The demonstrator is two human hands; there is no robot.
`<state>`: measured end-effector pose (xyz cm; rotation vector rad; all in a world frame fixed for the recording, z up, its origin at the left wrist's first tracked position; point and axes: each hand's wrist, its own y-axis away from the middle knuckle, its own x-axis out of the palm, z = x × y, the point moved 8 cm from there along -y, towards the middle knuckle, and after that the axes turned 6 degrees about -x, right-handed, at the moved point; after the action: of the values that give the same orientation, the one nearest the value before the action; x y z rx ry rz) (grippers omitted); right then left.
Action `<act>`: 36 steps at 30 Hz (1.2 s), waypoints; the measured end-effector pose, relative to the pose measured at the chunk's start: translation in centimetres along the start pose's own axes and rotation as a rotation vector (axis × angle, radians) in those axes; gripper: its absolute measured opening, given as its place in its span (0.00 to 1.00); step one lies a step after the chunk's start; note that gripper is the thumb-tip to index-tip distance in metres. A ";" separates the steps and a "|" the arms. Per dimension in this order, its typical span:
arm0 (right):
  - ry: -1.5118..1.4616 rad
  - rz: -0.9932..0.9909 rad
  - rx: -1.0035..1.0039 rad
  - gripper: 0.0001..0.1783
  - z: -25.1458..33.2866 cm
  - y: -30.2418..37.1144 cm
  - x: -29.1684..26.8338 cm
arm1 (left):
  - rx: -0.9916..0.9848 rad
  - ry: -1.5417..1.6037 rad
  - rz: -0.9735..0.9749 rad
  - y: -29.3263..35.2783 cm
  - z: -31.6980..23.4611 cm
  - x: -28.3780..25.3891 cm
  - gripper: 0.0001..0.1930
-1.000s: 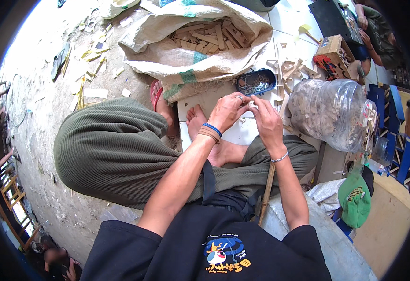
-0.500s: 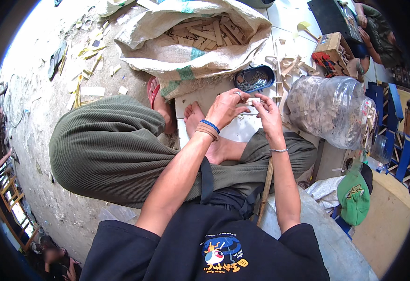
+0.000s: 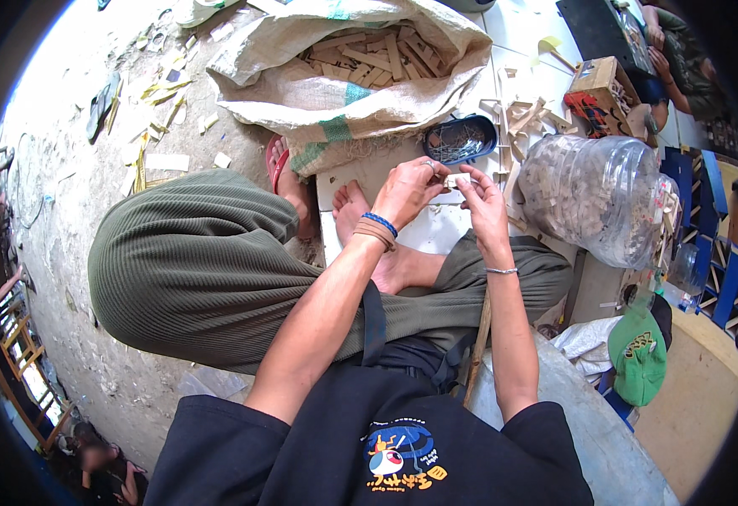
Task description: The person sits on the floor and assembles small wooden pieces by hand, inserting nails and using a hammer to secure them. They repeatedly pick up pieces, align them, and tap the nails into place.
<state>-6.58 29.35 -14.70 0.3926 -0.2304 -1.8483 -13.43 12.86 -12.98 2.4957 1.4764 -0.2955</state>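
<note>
In front of me, above my crossed legs, both hands meet at a small pale wooden piece [image 3: 455, 180]. My right hand [image 3: 485, 209] pinches it between thumb and fingers. The fingers of my left hand [image 3: 404, 196] are closed in a pinch right beside the piece's left end; what they hold is too small and hidden to make out. Just beyond my hands stands a dark blue oval container [image 3: 493, 145] with thin metal bits inside.
A white woven sack [image 3: 259, 105] of wooden strips [image 3: 367, 57] stands ahead. To the right lies a clear plastic jug [image 3: 588, 198] full of small pieces, near loose wood scraps [image 3: 525, 114] and a cardboard box [image 3: 592, 80]. Another person's hand [image 3: 658, 61] shows at the upper right.
My left thumb and fingers, earlier spread apart beside the wooden piece, have come together against its left end. My right hand has barely moved.
</note>
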 end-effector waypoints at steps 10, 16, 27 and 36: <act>0.027 -0.003 0.013 0.24 -0.2 -0.1 -0.1 | -0.007 -0.020 0.012 -0.1 0.1 0.1 0.12; 0.047 -0.002 0.035 0.24 -0.3 -0.1 -0.3 | -0.018 0.000 0.024 -0.2 0.2 0.2 0.12; 0.038 0.011 0.024 0.23 -0.2 -0.5 -0.1 | -0.014 0.026 0.030 -0.3 0.4 0.3 0.12; 0.042 -0.012 -0.002 0.23 0.0 -0.5 0.0 | -0.034 0.004 0.038 -0.4 0.4 0.3 0.13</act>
<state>-6.99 29.52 -14.85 0.4313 -0.1981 -1.8499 -13.68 13.14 -13.46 2.4957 1.4214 -0.2564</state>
